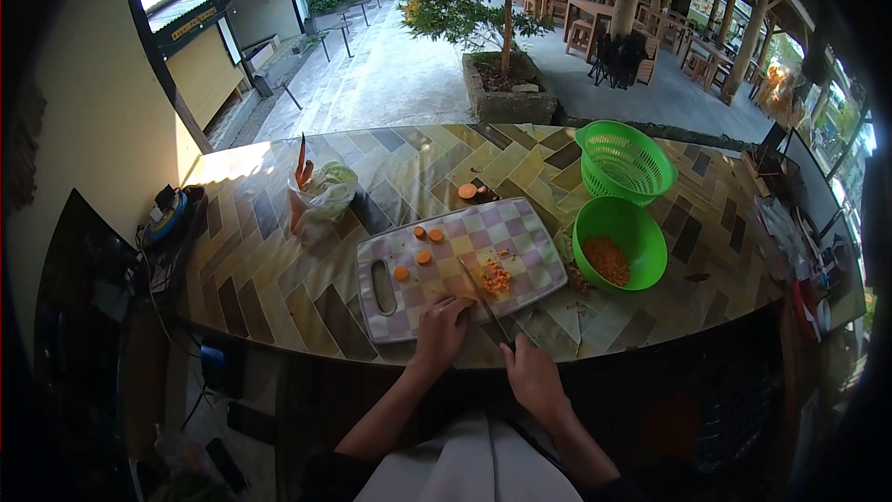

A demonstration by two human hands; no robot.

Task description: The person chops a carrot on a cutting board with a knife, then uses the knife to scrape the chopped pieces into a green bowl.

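Observation:
A checkered cutting board (426,290) lies on the tiled table. My right hand (533,374) is closed round the handle of a knife (482,296), whose blade slants up and left over the board. Just left of the blade, my left hand (444,327) is on the board's near edge with its fingers bent together; what they hold, if anything, is hidden. Diced carrot (495,277) is heaped right of the blade. Several carrot pieces (424,257) lie on the left half. A green bowl (641,234) with chopped carrot (606,261) stands to the right.
A green colander (624,163) stands behind the bowl. Carrot ends (467,191) lie behind the board. At the back left is a plastic bag (327,193) with vegetables. Cables and devices (167,223) sit at the left edge, packets (783,228) at the right.

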